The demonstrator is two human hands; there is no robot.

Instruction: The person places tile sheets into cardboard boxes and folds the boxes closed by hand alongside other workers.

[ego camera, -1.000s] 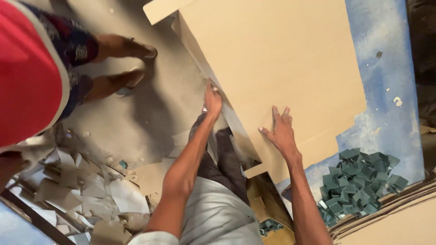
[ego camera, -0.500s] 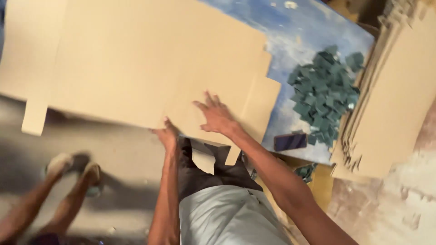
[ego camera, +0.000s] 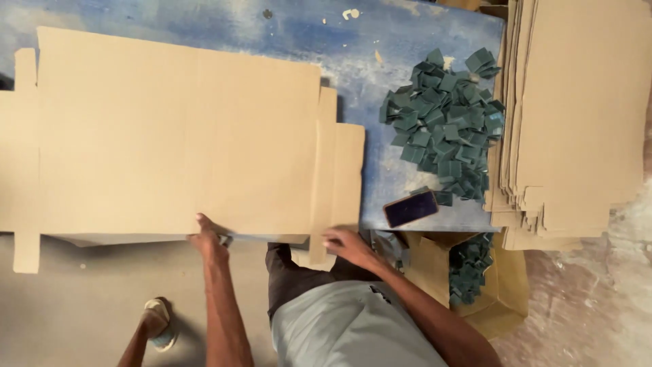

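A large flat cardboard sheet (ego camera: 170,136) lies spread over the left and middle of the blue table (ego camera: 421,41). It is plain tan, creased in parallel vertical score lines, with narrow flaps at its left edge and a stepped flap at its right end. Its near edge overhangs the table's front edge, and one small tab hangs down at the lower left corner.

The sheet's left side runs out of the picture, so its full outline cannot be seen. It covers most of the table beneath it. What lies under its near edge is in shadow and hard to make out.

The left hand (ego camera: 207,239) sits at the sheet's near edge, about midway along it, fingers curled on the edge with the thumb on top; it appears to pinch the cardboard. The right hand (ego camera: 346,243) rests further right along the same edge, below the stepped flap, palm down and fingers loosely spread, touching the flap; whether it grips cannot be told. Both forearms reach up from the bottom of the picture.

Right of the sheet lies a heap of small dark green squares (ego camera: 445,122). A dark phone (ego camera: 411,208) lies near the sheet's right end. Beyond the heap stands a stack of cardboard blanks (ego camera: 577,115). Below the sheet's left half, another person's sandalled foot (ego camera: 157,323) shows on the floor.
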